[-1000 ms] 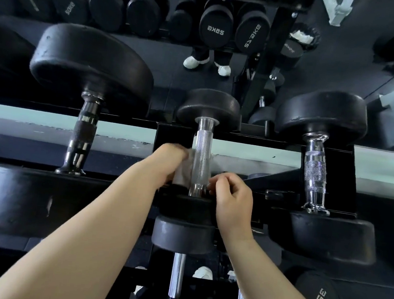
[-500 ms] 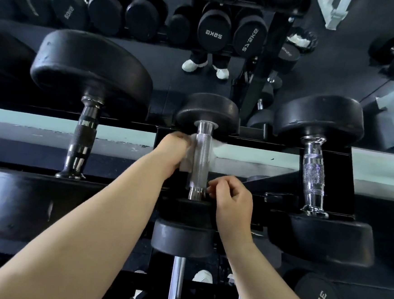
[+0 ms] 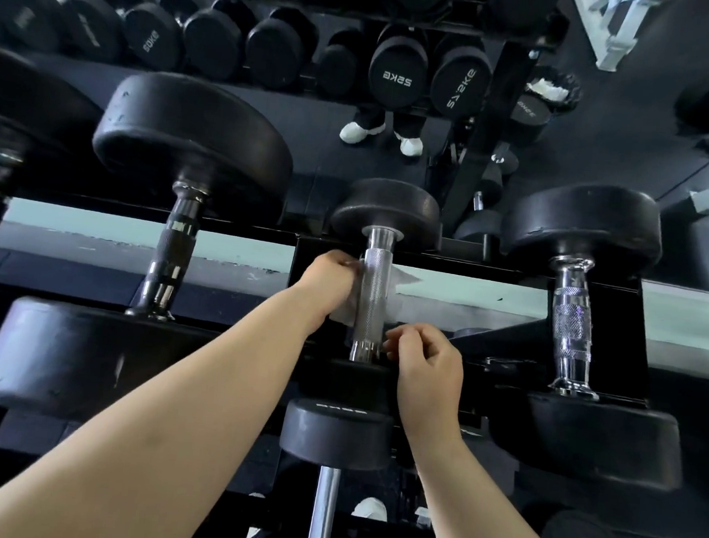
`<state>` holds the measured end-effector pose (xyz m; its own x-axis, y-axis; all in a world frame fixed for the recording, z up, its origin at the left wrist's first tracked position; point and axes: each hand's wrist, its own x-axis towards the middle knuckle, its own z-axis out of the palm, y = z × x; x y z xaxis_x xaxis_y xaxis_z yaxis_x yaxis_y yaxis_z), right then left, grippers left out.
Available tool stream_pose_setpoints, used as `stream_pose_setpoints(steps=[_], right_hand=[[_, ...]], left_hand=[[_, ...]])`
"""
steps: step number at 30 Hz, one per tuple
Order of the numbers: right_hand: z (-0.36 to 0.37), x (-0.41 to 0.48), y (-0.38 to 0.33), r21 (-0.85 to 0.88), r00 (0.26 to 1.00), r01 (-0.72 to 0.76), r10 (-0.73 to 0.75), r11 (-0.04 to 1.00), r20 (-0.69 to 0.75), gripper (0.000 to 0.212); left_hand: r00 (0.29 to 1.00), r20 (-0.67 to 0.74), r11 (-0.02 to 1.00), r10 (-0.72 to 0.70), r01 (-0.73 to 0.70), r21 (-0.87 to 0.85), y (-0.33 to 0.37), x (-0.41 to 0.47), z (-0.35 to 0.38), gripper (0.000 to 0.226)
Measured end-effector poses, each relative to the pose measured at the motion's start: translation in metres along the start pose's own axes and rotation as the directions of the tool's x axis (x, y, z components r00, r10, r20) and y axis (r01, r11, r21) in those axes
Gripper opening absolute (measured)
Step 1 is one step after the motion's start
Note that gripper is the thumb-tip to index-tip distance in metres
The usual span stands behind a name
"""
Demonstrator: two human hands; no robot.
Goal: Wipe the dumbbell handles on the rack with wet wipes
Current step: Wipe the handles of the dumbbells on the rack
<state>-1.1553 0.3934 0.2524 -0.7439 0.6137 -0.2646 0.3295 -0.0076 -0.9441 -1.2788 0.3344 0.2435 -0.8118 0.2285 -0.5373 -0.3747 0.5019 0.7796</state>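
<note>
- The middle dumbbell (image 3: 386, 216) lay across the rack (image 3: 616, 315) with one head far and one near. Its handle (image 3: 374, 296) ran straight away from the person, bare and open to reach from either side.
- The wipe (image 3: 343, 314) passed behind the handle and showed white on both sides of it. Slung like that, it could rub the hidden underside that a flat palm would miss.
- The left hand (image 3: 333, 275) gripped the wipe's left end, fingers curled round the bunched cloth, touching the left of the handle's far half.
- The right hand (image 3: 426, 359) sat nearer, just right of the handle's near end, with its fingertips drawn together. It appeared to pinch the wipe's right edge, though the pale cloth against the pale strip behind made this hard to read.
- With one hand on each side and one farther than the other, the hold looked suited to drawing the wipe to and fro like a strap while working along the bar.
- The knurled grip would likely drag on thin wet cloth, so a hard tug might tear it.
- The left dumbbell (image 3: 193, 145) and the right dumbbell (image 3: 581, 227) lay well apart from both hands with no wipe on them. Whether they had been cleaned could not be told.
</note>
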Motion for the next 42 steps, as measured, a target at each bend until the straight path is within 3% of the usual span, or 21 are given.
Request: stream_pose_setpoints(steps=[3,6,7,9,11,13,16,18,20,22,24,26,28,32,35,37,39,40,42], right_hand=[[-0.001,0.0,0.001,0.001,1.0,0.006,-0.006,1.0,0.011,0.028],[-0.002,0.001,-0.001,-0.015,0.996,0.032,-0.031,0.999,0.078,0.012],[-0.003,0.001,-0.001,-0.065,0.992,0.063,-0.055,0.996,0.113,0.017],[-0.005,-0.001,-0.005,-0.248,0.971,0.202,-0.16,0.948,0.177,0.047],[-0.003,-0.008,-0.022,-0.324,0.913,0.394,-0.323,0.86,0.251,0.063],[0.007,-0.015,-0.043,-0.218,0.841,0.488,-0.389,0.845,0.376,0.072],[0.028,-0.023,-0.072,-0.075,0.706,0.403,-0.257,0.912,0.66,0.066],[0.045,-0.031,-0.082,-0.062,0.613,0.329,-0.163,0.942,0.773,0.037],[0.063,-0.039,-0.084,-0.082,0.67,0.253,-0.113,0.964,0.734,0.021],[0.083,-0.048,-0.083,-0.086,0.801,0.104,-0.032,0.991,0.598,0.018],[0.098,-0.05,-0.081,0.016,0.913,-0.022,0.014,1.0,0.407,0.019],[0.11,-0.05,-0.084,0.03,0.986,-0.014,0.009,0.999,0.165,0.016],[0.12,-0.051,-0.091,-0.134,0.994,0.105,-0.103,0.985,0.022,0.013],[0.146,-0.054,-0.108,-0.554,0.957,0.289,-0.229,0.781,0.177,0.026],[0.164,-0.042,-0.115,-0.596,0.885,0.421,-0.453,0.683,0.106,0.017],[0.176,-0.026,-0.115,-0.672,0.815,0.503,-0.557,0.543,0.16,0.014],[0.187,-0.007,-0.103,-0.735,0.784,0.572,-0.505,0.363,0.361,0.022],[0.192,0.001,-0.097,-0.721,0.776,0.61,-0.429,0.328,0.462,0.026],[0.197,0.01,-0.09,-0.655,0.78,0.625,-0.305,0.425,0.547,0.025]], left_hand=[[0.998,0.062,0.978,0.03,-0.043,0.204,-0.017,-0.021,-0.006,0.024],[0.988,-0.055,0.952,0.145,-0.124,0.281,-0.021,-0.046,-0.019,0.024],[0.972,-0.108,0.936,0.209,-0.167,0.311,-0.019,-0.056,-0.025,0.022],[0.919,-0.19,0.903,0.347,-0.272,0.333,-0.016,-0.081,-0.04,0.017],[0.883,-0.2,0.892,0.424,-0.368,0.264,-0.012,-0.11,-0.057,0.023],[0.864,-0.178,0.878,0.47,-0.437,0.196,-0.011,-0.132,-0.075,0.032],[0.847,-0.173,0.864,0.503,-0.489,0.121,-0.017,-0.145,-0.103,0.032],[0.841,-0.178,0.859,0.511,-0.503,0.093,-0.027,-0.148,-0.122,0.03],[0.829,-0.178,0.847,0.53,-0.526,0.073,-0.038,-0.15,-0.143,0.029],[0.779,-0.195,0.803,0.596,-0.582,0.126,-0.054,-0.149,-0.169,0.029],[0.699,-0.235,0.737,0.676,-0.631,0.242,-0.069,-0.142,-0.199,0.022],[0.684,-0.201,0.705,0.702,-0.625,0.335,-0.081,-0.131,-0.225,0.011],[0.689,-0.095,0.666,0.718,-0.642,0.379,-0.089,-0.118,-0.238,0.022],[0.666,0.034,0.61,0.745,-0.701,0.369,-0.093,-0.102,-0.238,0.017],[0.632,0.02,0.58,0.775,-0.723,0.374,-0.095,-0.095,-0.233,0.027],[0.602,-0.029,0.568,0.798,-0.735,0.371,-0.097,-0.092,-0.229,0.028],[0.567,-0.095,0.56,0.818,-0.749,0.353,-0.1,-0.09,-0.224,0.019],[0.549,-0.116,0.552,0.828,-0.761,0.341,-0.1,-0.089,-0.223,0.015],[0.522,-0.114,0.528,0.845,-0.785,0.324,-0.102,-0.086,-0.222,0.016]])
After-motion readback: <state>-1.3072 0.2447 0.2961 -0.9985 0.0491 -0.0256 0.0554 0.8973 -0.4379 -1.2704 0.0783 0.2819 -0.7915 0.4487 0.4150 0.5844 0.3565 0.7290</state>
